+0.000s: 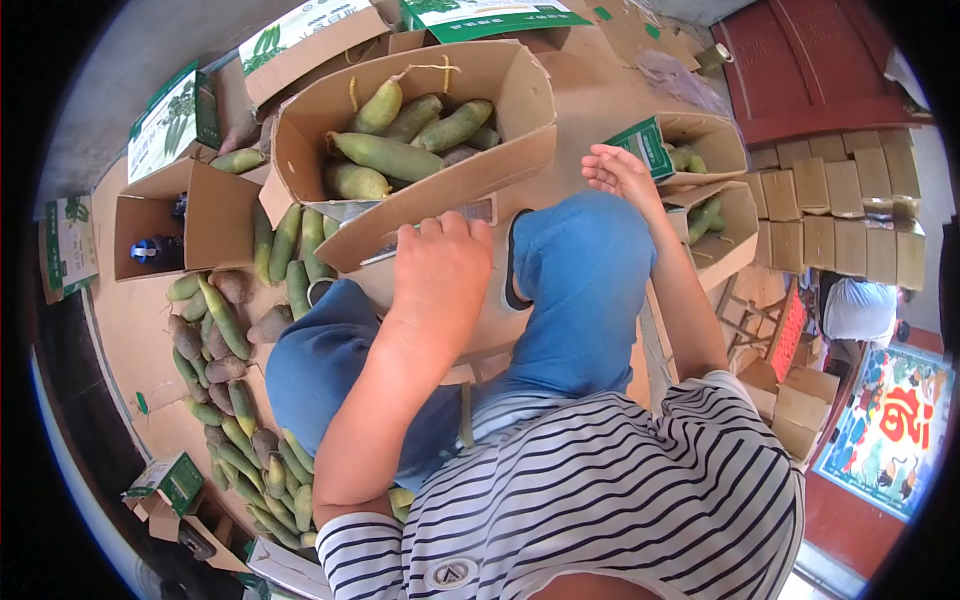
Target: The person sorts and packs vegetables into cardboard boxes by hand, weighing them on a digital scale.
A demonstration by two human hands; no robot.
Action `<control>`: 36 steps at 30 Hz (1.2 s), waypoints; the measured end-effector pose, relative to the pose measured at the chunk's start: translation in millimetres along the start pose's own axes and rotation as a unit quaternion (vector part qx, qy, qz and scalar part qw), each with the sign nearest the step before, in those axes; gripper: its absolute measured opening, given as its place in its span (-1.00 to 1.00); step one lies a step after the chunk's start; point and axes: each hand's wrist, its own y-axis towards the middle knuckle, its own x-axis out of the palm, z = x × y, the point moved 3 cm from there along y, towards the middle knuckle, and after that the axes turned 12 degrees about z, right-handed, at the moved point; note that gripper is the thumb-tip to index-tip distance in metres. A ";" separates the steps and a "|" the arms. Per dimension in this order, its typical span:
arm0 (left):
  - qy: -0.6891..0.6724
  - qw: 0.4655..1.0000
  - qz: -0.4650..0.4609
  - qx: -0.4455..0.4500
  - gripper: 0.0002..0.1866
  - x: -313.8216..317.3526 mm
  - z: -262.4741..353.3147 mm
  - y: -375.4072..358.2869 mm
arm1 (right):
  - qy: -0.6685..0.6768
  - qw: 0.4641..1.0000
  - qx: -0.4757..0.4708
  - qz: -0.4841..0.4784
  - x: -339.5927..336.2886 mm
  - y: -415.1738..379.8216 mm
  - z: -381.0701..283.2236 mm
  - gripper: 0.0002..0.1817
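In front of my knees stands an open cardboard box holding several long green radishes. The fingers of my left hand are curled over the near flap of that box. My right hand is raised above my right knee with nothing in it, its fingers stretched out and slightly bent. Close beside it is a smaller open box with a green label and radishes inside. Another open box with radishes stands nearer to me.
A pile of green and brownish radishes covers the floor at my left. An open box holds a blue-capped bottle. Printed cartons line the back. Stacked brown boxes and a person are at the right.
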 end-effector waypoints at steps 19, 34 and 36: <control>-0.024 0.999 -0.022 -0.041 -0.77 15.0 -5.8 7.0 | -0.414 0.810 -0.414 -0.038 75.4 -123.7 -81.3 -0.77; -0.042 0.993 -0.076 -0.076 -0.68 17.8 -0.2 19.9 | -0.454 0.792 -0.406 -0.038 86.9 -118.4 -77.7 -0.79; -0.034 0.995 -0.048 -0.078 -0.74 20.7 1.1 18.3 | -0.449 0.793 -0.411 -0.024 82.2 -114.6 -75.9 -0.79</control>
